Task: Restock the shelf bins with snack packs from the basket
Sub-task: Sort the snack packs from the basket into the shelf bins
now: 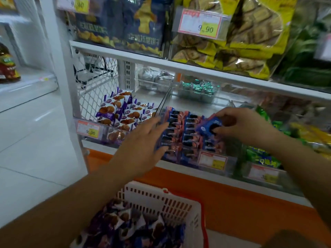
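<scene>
Centrally, right hand (pixel 245 126) pinched a blue cookie pack (pixel 206 127); left hand (pixel 143 140), fingers straight, touched the rows (pixel 189 138). Forcing could topple them.

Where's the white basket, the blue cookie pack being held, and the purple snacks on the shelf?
white basket (pixel 170 203), head view, its slotted far wall
blue cookie pack (pixel 206 127), head view, its front face
purple snacks (pixel 121 113), head view, middle of the pile
</scene>
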The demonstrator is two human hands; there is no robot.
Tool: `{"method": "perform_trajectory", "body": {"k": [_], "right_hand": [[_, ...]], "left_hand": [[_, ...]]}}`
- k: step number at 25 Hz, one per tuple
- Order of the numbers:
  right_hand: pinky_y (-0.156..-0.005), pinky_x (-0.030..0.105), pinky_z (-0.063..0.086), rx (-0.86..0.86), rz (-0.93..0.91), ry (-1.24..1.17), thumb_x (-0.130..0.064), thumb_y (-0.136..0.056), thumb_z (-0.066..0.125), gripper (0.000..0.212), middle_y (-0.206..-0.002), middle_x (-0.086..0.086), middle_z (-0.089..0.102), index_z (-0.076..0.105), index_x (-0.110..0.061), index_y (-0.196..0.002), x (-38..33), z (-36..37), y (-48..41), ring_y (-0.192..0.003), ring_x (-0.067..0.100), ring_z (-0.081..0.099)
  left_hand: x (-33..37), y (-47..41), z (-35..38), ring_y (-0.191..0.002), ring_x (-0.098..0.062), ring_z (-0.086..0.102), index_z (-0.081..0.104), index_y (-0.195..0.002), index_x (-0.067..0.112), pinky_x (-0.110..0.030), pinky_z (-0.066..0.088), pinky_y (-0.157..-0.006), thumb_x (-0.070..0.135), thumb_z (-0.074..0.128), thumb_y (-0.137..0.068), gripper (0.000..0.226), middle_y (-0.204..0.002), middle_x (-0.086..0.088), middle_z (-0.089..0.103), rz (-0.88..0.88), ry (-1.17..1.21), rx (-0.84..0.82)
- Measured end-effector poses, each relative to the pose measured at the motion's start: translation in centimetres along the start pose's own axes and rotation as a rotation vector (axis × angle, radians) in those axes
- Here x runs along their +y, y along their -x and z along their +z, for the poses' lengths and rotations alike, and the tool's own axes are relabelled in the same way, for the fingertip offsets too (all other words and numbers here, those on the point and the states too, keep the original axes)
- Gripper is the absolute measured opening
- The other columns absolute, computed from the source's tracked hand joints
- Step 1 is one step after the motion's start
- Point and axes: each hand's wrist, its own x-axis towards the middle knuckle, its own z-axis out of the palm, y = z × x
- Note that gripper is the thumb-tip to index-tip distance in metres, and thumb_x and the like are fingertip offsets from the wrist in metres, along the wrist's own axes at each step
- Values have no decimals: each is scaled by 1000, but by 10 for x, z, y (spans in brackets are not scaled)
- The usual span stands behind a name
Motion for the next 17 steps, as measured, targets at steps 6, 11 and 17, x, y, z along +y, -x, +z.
{"method": "perform_trajectory", "body": {"k": [6,11,17], "right_hand": [[-83,27,46,-623,-20,763,-28,-88,67,38,-118,3,63,61,-15,-123,10,30,-56,-102,19,58],[-83,23,41,-710,-51,762,-6,-95,48,36,-130,1,58,62,-20,-125,29,61,-64,-111,18,54],[-86,27,45,-610,-6,634,-12,-93,53,29,-126,0,60,64,-26,-115,51,65,-63,-108,18,56]], "left_hand": [[-48,5,41,-149,-29,13,20,-153,28,-43,6,-117,49,51,-94,70,-162,-14,10,110,-275,1],[-61,10,59,-149,-27,9,15,-154,28,-46,4,-118,52,47,-89,77,-160,-16,15,145,-327,-26],[-62,16,60,-149,-24,6,8,-154,31,-46,13,-119,46,48,-87,79,-161,-12,16,142,-269,-5]]}}
